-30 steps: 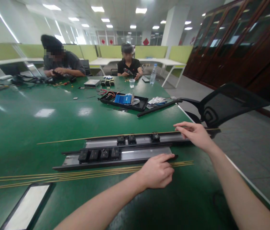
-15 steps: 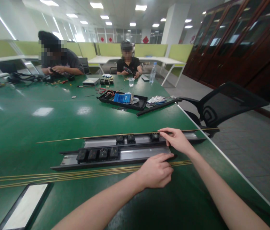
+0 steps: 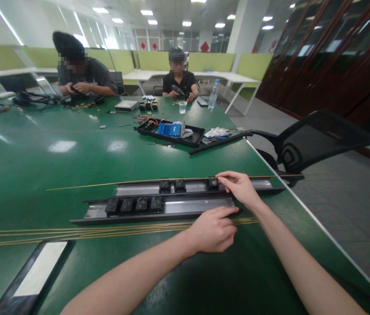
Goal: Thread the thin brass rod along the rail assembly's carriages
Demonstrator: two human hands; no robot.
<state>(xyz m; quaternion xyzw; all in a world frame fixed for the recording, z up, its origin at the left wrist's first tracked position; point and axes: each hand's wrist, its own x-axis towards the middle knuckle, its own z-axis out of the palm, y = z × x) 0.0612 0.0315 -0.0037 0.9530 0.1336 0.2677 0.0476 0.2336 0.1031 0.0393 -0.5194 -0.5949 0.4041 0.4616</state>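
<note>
Two long black-edged channels with silvery floors lie side by side, the near channel and the far channel. Several black blocks sit in a row at the near channel's left half; the far one carries three. A thin brass rod runs along the far channel's back edge. My right hand is closed, thumb and forefinger pinched on the rod beside the rightmost block. My left hand stretches its forefinger onto the near channel's right end, its other fingers loosely curled and its thumb hidden.
Several brass rods lie in front of the channels, and a dark phone-like slab is at lower left. Farther back are a black tray, gloves and a bottle. Two people sit across the table; a chair stands right.
The camera view has tilted slightly downward, so the scene sits a little higher. Both hands keep nearly the same places on the channels and the rod.
</note>
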